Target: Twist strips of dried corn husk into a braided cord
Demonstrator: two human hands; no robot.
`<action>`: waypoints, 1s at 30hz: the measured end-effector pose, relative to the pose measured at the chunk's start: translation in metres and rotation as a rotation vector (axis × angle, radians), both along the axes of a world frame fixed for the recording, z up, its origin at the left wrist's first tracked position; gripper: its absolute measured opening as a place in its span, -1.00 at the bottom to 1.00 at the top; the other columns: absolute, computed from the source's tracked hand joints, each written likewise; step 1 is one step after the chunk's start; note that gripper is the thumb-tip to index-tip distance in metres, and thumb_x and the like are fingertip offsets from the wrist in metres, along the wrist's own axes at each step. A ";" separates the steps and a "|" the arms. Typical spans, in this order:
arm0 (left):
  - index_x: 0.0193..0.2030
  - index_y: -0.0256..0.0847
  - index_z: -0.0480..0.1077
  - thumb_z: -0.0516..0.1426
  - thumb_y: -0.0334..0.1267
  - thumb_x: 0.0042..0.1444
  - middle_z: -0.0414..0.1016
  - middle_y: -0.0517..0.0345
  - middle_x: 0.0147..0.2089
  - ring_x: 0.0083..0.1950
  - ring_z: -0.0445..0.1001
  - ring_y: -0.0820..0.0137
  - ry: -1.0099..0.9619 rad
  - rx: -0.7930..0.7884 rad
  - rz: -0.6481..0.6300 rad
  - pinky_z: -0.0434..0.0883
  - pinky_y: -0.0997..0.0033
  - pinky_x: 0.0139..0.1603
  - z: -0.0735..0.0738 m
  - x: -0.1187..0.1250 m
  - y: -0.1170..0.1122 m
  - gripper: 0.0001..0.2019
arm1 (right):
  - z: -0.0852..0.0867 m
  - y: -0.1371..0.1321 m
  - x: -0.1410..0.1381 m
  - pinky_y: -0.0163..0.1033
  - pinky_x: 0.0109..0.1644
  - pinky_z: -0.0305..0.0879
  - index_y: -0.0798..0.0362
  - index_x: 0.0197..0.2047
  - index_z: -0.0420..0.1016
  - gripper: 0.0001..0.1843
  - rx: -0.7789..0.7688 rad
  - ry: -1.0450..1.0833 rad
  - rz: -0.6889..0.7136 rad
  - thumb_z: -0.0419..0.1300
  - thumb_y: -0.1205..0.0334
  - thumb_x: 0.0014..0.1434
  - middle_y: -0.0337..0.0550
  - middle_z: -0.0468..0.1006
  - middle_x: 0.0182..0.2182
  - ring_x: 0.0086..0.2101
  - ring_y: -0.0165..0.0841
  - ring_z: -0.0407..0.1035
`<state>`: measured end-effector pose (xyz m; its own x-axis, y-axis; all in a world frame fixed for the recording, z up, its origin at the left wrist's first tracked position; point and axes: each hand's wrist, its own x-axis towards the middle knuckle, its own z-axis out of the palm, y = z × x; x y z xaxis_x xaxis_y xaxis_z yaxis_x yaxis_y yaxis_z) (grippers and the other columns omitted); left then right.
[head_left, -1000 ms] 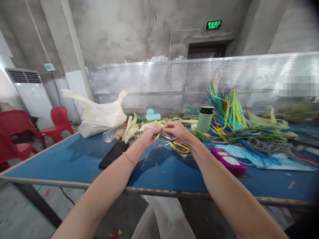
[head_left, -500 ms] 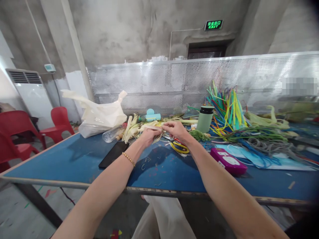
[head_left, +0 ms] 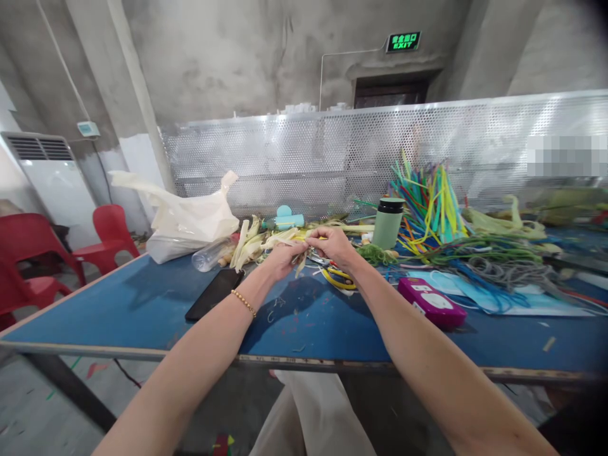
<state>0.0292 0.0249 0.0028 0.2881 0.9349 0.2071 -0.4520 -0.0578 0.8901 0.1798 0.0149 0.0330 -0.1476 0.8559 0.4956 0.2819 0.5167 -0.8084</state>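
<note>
1. Left hand (head_left: 281, 261) and right hand (head_left: 335, 246) are above the middle of the bench (head_left: 142, 304), fingertips nearly touching. A second ago there was a small gap between them; it has now closed.
2. Grip: both hands are closed in a pinch on the same pale husk strip (head_left: 299, 266). Its loose end hangs down between the hands, just off the bench top. It hung much the same before, only slightly shorter now.
3. Judgement: the strip is being worked between the fingertips, folded or twisted; the exact finger action is too small to tell.
4. View tilted up a little; nothing on the bench has moved.
5. Around the hands:
   - yellow-handled scissors (head_left: 339, 278) lie just below the right hand
   - husk pile (head_left: 256, 239) is just behind the left hand
   - black phone (head_left: 213, 292) is to the left
   - green flask (head_left: 387, 223) and magenta case (head_left: 430, 303) are to the right
   - coloured strip bundle (head_left: 430, 202) is further back
</note>
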 end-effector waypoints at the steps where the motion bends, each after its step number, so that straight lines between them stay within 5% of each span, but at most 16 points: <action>1: -0.45 -0.33 0.42 0.31 -0.47 -0.12 0.38 0.20 -0.49 -0.44 0.33 0.55 0.005 -0.001 -0.003 0.26 0.49 -0.36 0.001 0.000 0.000 -0.87 | 0.000 0.000 -0.001 -0.36 -0.59 -0.01 0.10 -0.51 0.43 -0.77 0.004 0.006 -0.006 0.28 0.10 -0.11 -0.38 0.28 -0.75 -0.70 -0.53 0.10; 18: -0.53 -0.32 0.39 0.30 -0.43 -0.15 0.36 0.17 -0.53 -0.47 0.28 0.52 0.067 0.044 0.044 0.20 0.44 -0.41 0.008 0.001 -0.007 -0.86 | -0.002 0.003 -0.003 -0.35 -0.57 0.03 0.10 -0.49 0.42 -0.74 0.024 0.001 -0.048 0.27 0.06 -0.09 -0.38 0.28 -0.74 -0.69 -0.51 0.11; 23: -0.42 -0.36 0.49 0.26 -0.49 -0.10 0.47 0.01 -0.43 -0.40 0.34 0.41 0.128 0.057 -0.068 0.26 0.36 -0.33 0.017 -0.009 -0.011 -0.93 | 0.001 0.002 -0.001 -0.34 -0.55 0.05 0.10 -0.49 0.42 -0.75 0.041 0.019 -0.041 0.26 0.08 -0.10 -0.38 0.27 -0.71 -0.67 -0.52 0.10; 30: -0.52 -0.28 0.46 0.23 -0.53 -0.13 0.43 0.12 -0.48 -0.41 0.28 0.45 0.116 0.091 0.016 0.22 0.38 -0.36 0.012 -0.009 -0.009 -0.90 | -0.001 0.003 -0.001 -0.33 -0.53 0.06 0.09 -0.46 0.44 -0.72 0.020 0.020 -0.046 0.26 0.02 -0.05 -0.37 0.26 -0.71 -0.66 -0.50 0.09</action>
<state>0.0199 0.0161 0.0150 0.3006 0.9184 0.2572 -0.3445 -0.1470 0.9272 0.1788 0.0174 0.0318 -0.0987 0.8517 0.5147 0.2896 0.5194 -0.8040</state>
